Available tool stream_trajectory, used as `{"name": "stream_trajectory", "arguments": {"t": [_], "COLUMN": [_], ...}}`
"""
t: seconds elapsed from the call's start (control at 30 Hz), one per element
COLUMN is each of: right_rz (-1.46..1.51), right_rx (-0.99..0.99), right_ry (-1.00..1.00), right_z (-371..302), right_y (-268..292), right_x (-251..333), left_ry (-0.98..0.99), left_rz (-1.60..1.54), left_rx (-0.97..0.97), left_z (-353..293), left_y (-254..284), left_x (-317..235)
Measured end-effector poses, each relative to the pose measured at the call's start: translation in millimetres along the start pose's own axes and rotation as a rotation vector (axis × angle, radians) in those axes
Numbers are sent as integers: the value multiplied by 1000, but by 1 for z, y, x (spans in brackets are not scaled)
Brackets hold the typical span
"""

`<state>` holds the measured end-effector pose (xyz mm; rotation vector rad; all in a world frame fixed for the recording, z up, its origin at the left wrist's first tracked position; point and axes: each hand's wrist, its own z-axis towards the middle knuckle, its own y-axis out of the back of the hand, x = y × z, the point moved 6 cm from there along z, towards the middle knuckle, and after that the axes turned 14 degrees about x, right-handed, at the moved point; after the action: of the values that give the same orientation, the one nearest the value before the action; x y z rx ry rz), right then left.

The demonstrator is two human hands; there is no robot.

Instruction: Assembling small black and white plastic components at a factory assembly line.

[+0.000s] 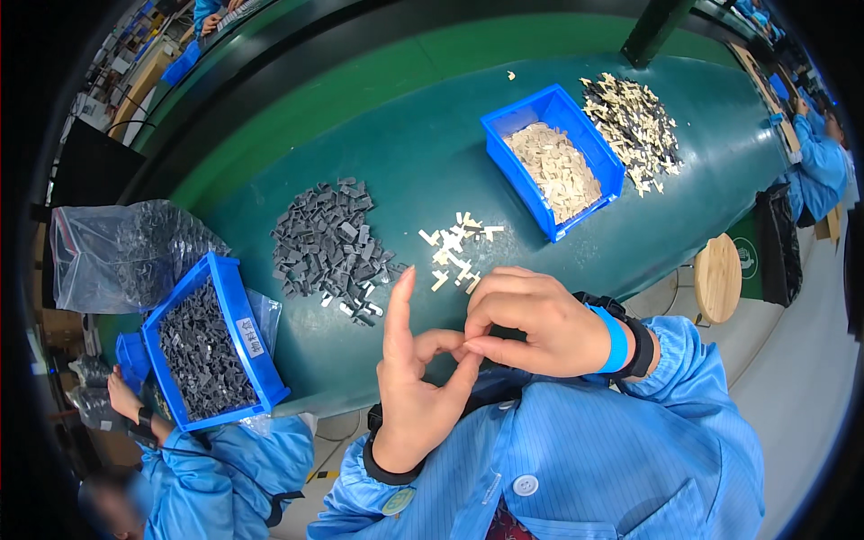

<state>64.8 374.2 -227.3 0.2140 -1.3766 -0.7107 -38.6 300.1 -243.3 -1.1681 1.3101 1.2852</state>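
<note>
Small part (468, 345) hidden between fingertips

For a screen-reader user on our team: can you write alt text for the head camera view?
Above a green workbench, a person's left hand and right hand meet fingertip to fingertip, pinching something too small to make out. Beyond them lie a small scatter of cream parts, a pile of dark grey parts and two blue bins.

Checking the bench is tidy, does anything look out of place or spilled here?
One small cream plastic piece lies alone on the green bench top, apart from the blue bin of cream pieces and the loose cream heaps. Otherwise nothing stands out.
</note>
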Motion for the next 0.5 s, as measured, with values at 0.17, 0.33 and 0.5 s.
{"name": "stream_trajectory", "arguments": {"t": [0.17, 0.33, 0.5], "right_rz": [371, 482, 10], "right_rx": [-190, -262, -360], "right_ry": [-108, -173, 5], "right_z": [-4, -8, -8], "right_y": [2, -1, 15], "right_x": [-10, -11, 8], "left_ry": [54, 84, 58], "left_rz": [-405, -440, -411], "left_rx": [-13, 14, -73], "left_z": [-1, -3, -7], "left_y": [1, 0, 4], "left_x": [9, 16, 14]}}
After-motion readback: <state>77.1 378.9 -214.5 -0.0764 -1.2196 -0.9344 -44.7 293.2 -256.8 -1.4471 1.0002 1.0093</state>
